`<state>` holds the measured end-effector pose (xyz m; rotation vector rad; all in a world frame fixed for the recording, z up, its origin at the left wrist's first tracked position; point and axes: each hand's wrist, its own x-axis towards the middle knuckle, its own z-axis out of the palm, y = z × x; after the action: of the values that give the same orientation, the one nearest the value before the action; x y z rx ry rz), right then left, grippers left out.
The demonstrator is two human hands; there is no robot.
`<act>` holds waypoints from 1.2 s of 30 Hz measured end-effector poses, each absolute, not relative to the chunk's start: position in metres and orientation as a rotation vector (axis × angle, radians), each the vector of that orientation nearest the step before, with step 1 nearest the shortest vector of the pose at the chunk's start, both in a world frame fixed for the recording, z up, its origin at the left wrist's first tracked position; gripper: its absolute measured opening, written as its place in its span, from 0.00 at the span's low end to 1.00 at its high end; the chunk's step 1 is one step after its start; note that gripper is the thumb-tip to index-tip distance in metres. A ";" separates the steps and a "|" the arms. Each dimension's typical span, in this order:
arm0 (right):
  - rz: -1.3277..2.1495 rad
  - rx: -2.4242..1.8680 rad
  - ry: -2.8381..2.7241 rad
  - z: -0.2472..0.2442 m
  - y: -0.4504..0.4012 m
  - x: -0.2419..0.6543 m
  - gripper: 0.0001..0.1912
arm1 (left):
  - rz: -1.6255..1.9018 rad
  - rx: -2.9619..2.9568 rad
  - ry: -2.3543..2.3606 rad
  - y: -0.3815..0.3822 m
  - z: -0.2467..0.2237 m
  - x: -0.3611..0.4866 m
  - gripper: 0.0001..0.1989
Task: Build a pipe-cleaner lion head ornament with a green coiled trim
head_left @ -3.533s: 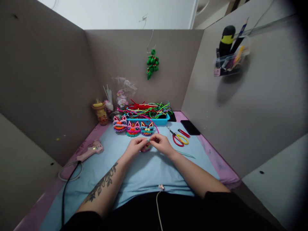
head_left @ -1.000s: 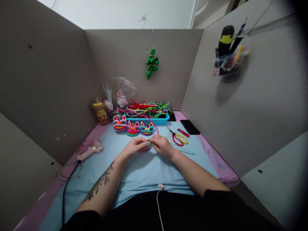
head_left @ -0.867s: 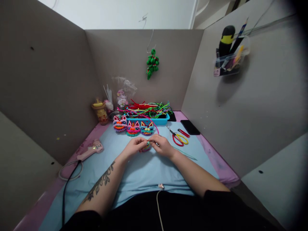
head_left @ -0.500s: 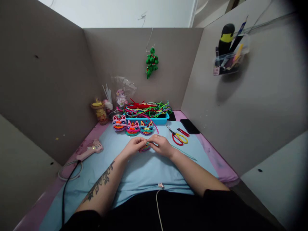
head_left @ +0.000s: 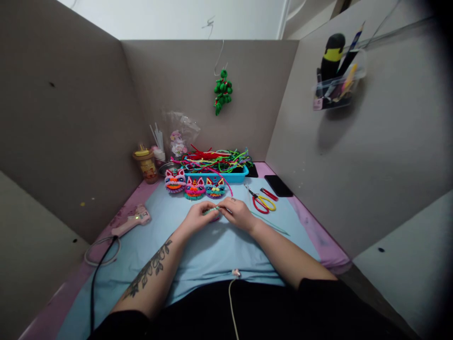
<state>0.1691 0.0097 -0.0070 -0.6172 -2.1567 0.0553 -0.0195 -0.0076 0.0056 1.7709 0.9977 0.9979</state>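
My left hand [head_left: 197, 217] and my right hand [head_left: 238, 214] meet over the middle of the cloth, fingers closed. Between them is a small pipe-cleaner piece [head_left: 212, 210], pale green on top with a bit of purple below; fingers cover most of it. The left hand grips its side, while the right thumb and fingers pinch its right end. Just beyond stand three pipe-cleaner lion heads: a pale pink one [head_left: 175, 181], a bright pink one [head_left: 195, 189] and a teal one [head_left: 215, 188]. By my right wrist lies a loose green pipe cleaner [head_left: 274, 225].
A blue basket [head_left: 233, 177] full of coloured pipe cleaners stands at the back. On the right lie scissors [head_left: 262, 202], a red cutter [head_left: 269, 194] and a phone [head_left: 279, 185]. A pink glue gun [head_left: 132, 222] with its cord lies left. Panels enclose three sides.
The piece has turned a little between my fingers, so more of its pale green top shows. My left fingers have shifted slightly; the things on the table stay put.
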 end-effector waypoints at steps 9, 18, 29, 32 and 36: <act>0.056 -0.601 -2.161 -0.008 0.010 0.170 0.11 | 0.934 1.671 0.953 -0.008 0.008 -0.023 0.17; 0.007 -0.588 -2.165 -0.007 0.010 0.171 0.10 | 0.936 1.654 0.946 -0.012 0.014 -0.021 0.17; -0.049 -0.554 -2.151 -0.011 0.012 0.172 0.10 | 0.884 1.649 0.927 -0.014 0.016 -0.020 0.20; -0.063 -0.586 -2.158 -0.011 0.011 0.171 0.11 | 0.881 1.709 0.925 -0.013 0.015 -0.020 0.21; -0.060 -0.660 -2.150 -0.009 0.009 0.171 0.10 | 0.968 1.767 0.989 -0.011 0.013 -0.020 0.18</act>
<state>0.1708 0.0092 -0.0093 -0.6596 -2.1499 -0.0595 -0.0196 -0.0115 0.0131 1.7668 0.9887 0.9679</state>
